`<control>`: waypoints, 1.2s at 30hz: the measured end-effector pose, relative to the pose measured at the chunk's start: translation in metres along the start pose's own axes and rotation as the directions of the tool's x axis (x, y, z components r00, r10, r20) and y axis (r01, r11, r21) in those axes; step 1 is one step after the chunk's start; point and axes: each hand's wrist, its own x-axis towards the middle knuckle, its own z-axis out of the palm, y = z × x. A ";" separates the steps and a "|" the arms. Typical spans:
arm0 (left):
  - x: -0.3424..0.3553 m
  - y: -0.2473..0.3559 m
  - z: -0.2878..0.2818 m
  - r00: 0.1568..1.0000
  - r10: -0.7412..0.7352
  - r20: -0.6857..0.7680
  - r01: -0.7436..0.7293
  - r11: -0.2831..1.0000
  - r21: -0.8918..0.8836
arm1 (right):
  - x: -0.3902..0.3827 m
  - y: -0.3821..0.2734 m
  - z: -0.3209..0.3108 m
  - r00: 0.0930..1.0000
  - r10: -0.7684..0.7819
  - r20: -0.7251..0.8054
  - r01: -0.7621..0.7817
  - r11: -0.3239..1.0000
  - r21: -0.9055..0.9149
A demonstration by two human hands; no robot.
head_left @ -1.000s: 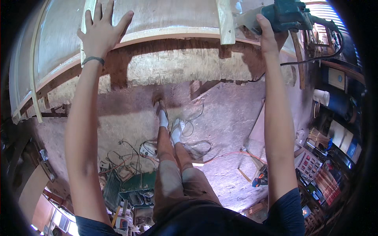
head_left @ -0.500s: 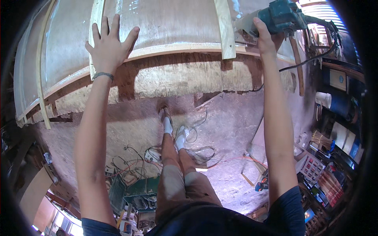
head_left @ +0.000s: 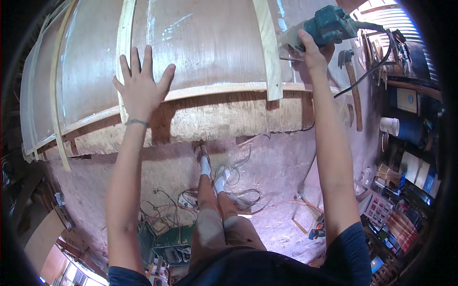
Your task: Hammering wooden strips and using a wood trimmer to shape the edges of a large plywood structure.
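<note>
My left hand (head_left: 141, 88) is open, its fingers spread over the near edge of a wide, smooth wooden panel (head_left: 205, 52). Beside those fingers runs a pale wooden strip (head_left: 125, 45). In my right hand (head_left: 316, 56) is a teal corded power tool (head_left: 329, 26) that looks like a trim router, lying on its side with its flat base (head_left: 290, 47) toward the left. That base is close to another pale strip (head_left: 268, 52) across the panel. Whether the base touches the strip, I cannot tell. My right fingers are partly hidden behind the tool.
A hammer (head_left: 353, 90) with a wooden handle is right of my right forearm. The tool's black cord (head_left: 367, 74) loops past it. Tangled cables (head_left: 243, 190) lie around my feet. Farther right are a white bucket (head_left: 390, 126), a broom (head_left: 389, 175) and a crate (head_left: 377, 207).
The view has tilted, so more of the panel shows. My right hand has carried the power tool farther from the panel's near edge. My left hand stays spread near the same strip.
</note>
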 end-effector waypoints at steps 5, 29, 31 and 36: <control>0.000 0.002 -0.005 0.999 -0.009 0.047 0.009 1.000 -0.009 | 0.026 0.008 0.013 0.998 0.056 0.040 -0.056 0.998 -0.018; 0.010 0.002 -0.027 0.982 0.025 0.187 -0.005 0.994 -0.109 | 0.142 0.040 0.084 0.997 -0.055 0.046 0.055 0.998 -0.010; 0.011 0.002 -0.027 0.977 0.017 0.212 0.007 0.994 -0.113 | 0.154 0.045 0.092 0.998 -0.053 0.028 0.054 0.998 -0.018; 0.015 0.001 -0.028 0.973 0.028 0.230 0.001 0.992 -0.125 | 0.184 0.056 0.109 0.999 -0.047 0.019 0.048 0.997 -0.066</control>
